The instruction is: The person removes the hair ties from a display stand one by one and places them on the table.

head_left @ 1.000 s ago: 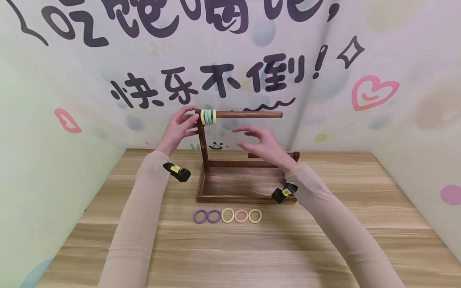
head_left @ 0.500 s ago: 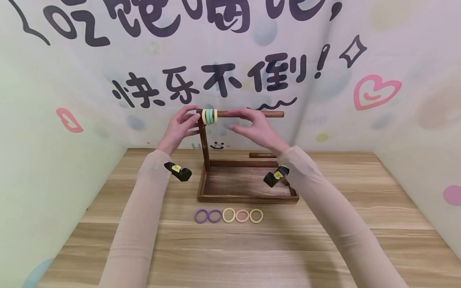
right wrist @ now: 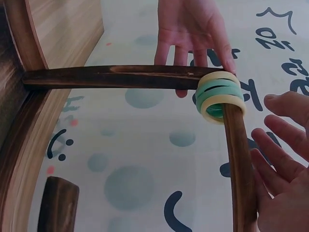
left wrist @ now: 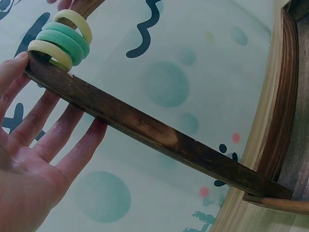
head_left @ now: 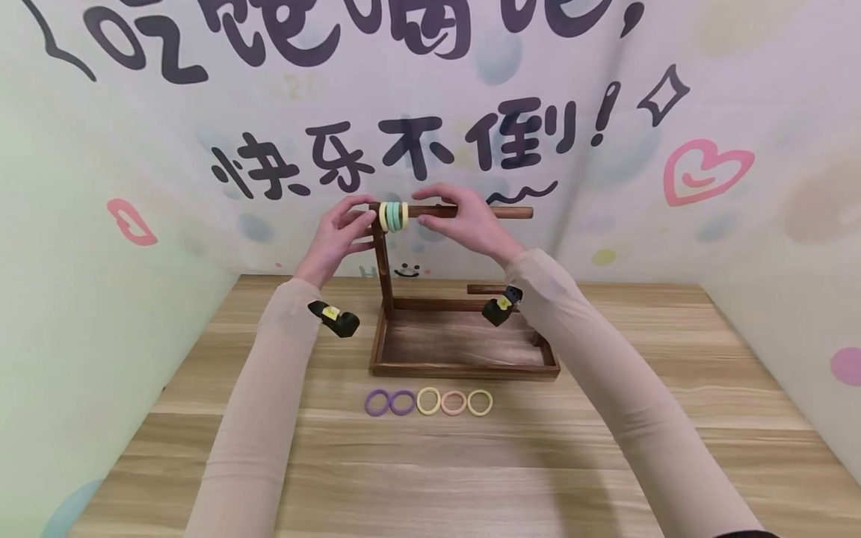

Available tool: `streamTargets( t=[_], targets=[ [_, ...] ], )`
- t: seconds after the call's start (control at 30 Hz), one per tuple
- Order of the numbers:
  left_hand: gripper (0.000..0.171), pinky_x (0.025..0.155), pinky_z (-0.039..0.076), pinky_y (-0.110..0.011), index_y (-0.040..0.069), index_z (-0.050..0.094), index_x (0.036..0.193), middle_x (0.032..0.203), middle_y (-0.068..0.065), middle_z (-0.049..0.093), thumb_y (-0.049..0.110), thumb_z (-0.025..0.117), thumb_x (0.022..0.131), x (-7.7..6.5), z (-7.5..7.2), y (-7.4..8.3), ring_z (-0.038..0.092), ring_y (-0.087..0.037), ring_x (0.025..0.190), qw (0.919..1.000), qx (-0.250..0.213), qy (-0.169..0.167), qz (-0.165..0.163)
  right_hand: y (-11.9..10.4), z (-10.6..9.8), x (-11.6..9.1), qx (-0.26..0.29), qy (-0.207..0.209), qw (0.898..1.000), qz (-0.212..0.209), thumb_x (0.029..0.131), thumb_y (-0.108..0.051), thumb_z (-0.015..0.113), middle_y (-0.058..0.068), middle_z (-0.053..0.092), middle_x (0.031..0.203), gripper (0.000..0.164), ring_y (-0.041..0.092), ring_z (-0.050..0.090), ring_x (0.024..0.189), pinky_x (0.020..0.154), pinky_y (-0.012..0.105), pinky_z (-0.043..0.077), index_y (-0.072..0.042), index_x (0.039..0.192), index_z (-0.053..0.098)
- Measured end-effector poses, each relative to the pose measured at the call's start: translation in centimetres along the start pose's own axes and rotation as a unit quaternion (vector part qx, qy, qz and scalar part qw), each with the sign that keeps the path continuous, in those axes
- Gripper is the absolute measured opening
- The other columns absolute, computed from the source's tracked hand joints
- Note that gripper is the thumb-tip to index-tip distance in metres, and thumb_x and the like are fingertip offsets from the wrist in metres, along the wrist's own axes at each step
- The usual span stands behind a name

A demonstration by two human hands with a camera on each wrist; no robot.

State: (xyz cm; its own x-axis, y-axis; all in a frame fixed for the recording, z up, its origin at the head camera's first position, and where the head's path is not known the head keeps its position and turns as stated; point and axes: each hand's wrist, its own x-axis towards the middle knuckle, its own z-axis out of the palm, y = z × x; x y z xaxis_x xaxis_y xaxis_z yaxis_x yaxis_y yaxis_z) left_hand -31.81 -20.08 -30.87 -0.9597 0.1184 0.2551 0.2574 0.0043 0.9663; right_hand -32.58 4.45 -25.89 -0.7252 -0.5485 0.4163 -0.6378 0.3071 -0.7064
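A dark brown wooden stand has a tray base, an upright post and a horizontal rod at the top. Several yellow and mint-green rings hang together on the rod, up against the post. My left hand holds the top of the post, its thumb at the end and fingers behind. My right hand is around the rod just right of the rings, thumb and fingers spread apart. In the right wrist view its fingers lie beside the rod and hold no ring.
In front of the stand lies a row of rings: two purple rings, two pale yellow rings and a pink ring. A shorter, lower rod is at the stand's right side. Behind the wooden table hangs a printed backdrop.
My right hand has moved up and left, from below the rod to around it, close to the rings. The left hand stays on the post, and the rings have not visibly moved.
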Motion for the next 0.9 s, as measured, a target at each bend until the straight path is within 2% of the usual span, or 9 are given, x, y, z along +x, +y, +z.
streamTargets(
  t=[0.17, 0.43, 0.63, 0.73, 0.9],
  targets=[
    [0.028, 0.09, 0.052, -0.046, 0.016, 0.056, 0.125, 0.12, -0.018, 0.058, 0.022, 0.06, 0.098, 0.0, 0.1, 0.0, 0.064, -0.028, 0.099, 1.0, -0.002, -0.003, 0.0, 0.3, 0.1, 0.5, -0.022, -0.003, 1.0, 0.018, 0.09, -0.011, 0.07, 0.009, 0.058, 0.13, 0.04, 0.026, 0.051, 0.122, 0.097, 0.031, 0.045, -0.002, 0.127, 0.06],
    [0.028, 0.09, 0.052, -0.046, 0.017, 0.056, 0.125, 0.122, -0.021, 0.057, 0.023, 0.06, 0.098, 0.2, 0.0, -0.1, 0.064, -0.029, 0.1, 1.0, 0.002, 0.0, 0.0, 0.4, 1.0, 1.0, -0.015, 0.006, 1.0, 0.019, 0.089, -0.005, 0.069, 0.013, 0.058, 0.129, 0.042, 0.022, 0.059, 0.112, 0.089, 0.028, 0.051, 0.0, 0.129, 0.058],
    [0.029, 0.09, 0.052, -0.046, 0.016, 0.055, 0.126, 0.123, -0.021, 0.056, 0.023, 0.06, 0.098, 0.1, 0.0, -0.1, 0.063, -0.028, 0.101, 1.0, 0.002, -0.003, -0.001, 0.3, 1.6, 1.2, -0.094, 0.01, 0.995, 0.027, 0.09, -0.013, 0.07, 0.011, 0.056, 0.134, 0.049, 0.023, 0.054, 0.118, 0.098, 0.03, 0.043, -0.002, 0.134, 0.054],
    [0.031, 0.091, 0.051, -0.046, 0.015, 0.055, 0.127, 0.123, -0.021, 0.056, 0.023, 0.06, 0.098, 0.0, 0.0, -0.1, 0.063, -0.028, 0.102, 1.0, 0.001, -0.005, -0.002, 0.3, 1.9, 1.1, -0.114, 0.013, 0.993, 0.037, 0.089, -0.017, 0.071, 0.008, 0.056, 0.135, 0.051, 0.02, 0.054, 0.118, 0.098, 0.03, 0.043, -0.007, 0.136, 0.054],
    [0.029, 0.091, 0.051, -0.046, 0.017, 0.056, 0.125, 0.123, -0.019, 0.057, 0.024, 0.06, 0.097, 0.0, 0.0, 0.0, 0.063, -0.029, 0.102, 1.0, 0.002, -0.003, -0.003, 0.2, 2.4, 1.1, -0.166, 0.029, 0.985, 0.03, 0.089, -0.023, 0.072, 0.004, 0.058, 0.133, 0.05, 0.019, 0.054, 0.119, 0.1, 0.031, 0.041, -0.01, 0.135, 0.056]
  ],
)
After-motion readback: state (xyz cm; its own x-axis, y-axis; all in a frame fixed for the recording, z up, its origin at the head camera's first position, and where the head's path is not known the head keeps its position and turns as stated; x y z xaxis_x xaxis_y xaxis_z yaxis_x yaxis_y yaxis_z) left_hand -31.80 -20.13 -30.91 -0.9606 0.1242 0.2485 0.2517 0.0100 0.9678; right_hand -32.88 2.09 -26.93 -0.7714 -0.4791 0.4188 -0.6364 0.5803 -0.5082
